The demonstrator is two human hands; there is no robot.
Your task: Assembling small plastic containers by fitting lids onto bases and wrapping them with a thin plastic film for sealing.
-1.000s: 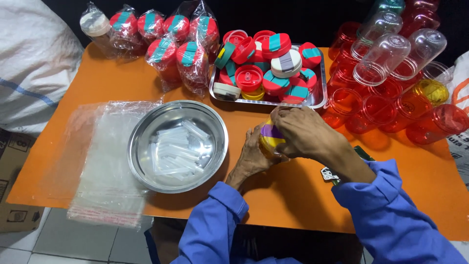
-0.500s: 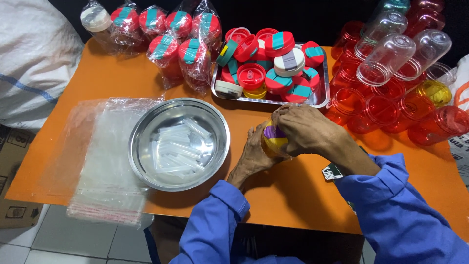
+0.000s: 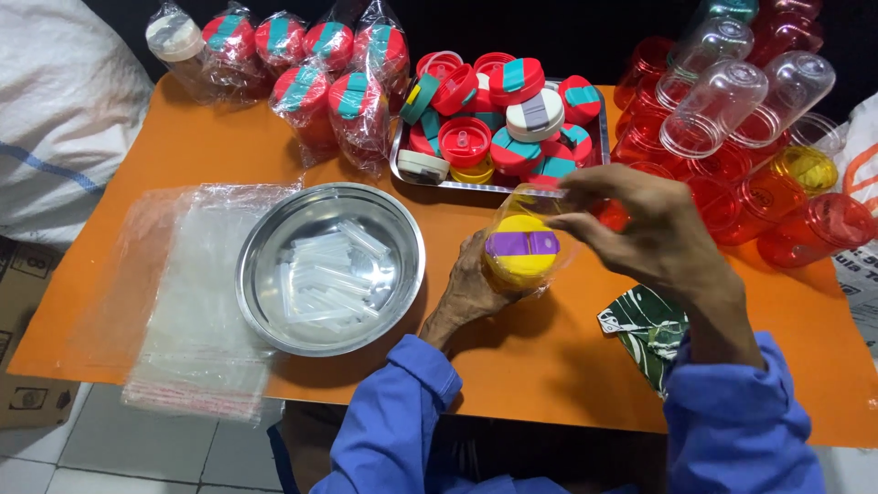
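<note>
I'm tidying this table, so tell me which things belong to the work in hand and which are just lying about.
In hand:
left hand and right hand on the yellow-lidded cup
clear bags
steel bowl of clear straws
tray of lids
bagged cups
empty cups

Lying about:
white sack
folded green cloth
cardboard box

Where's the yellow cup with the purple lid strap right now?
In the head view, the yellow cup sits just right of centre over the orange table, held between both hands, right of the steel bowl and in front of the lid tray.
</note>
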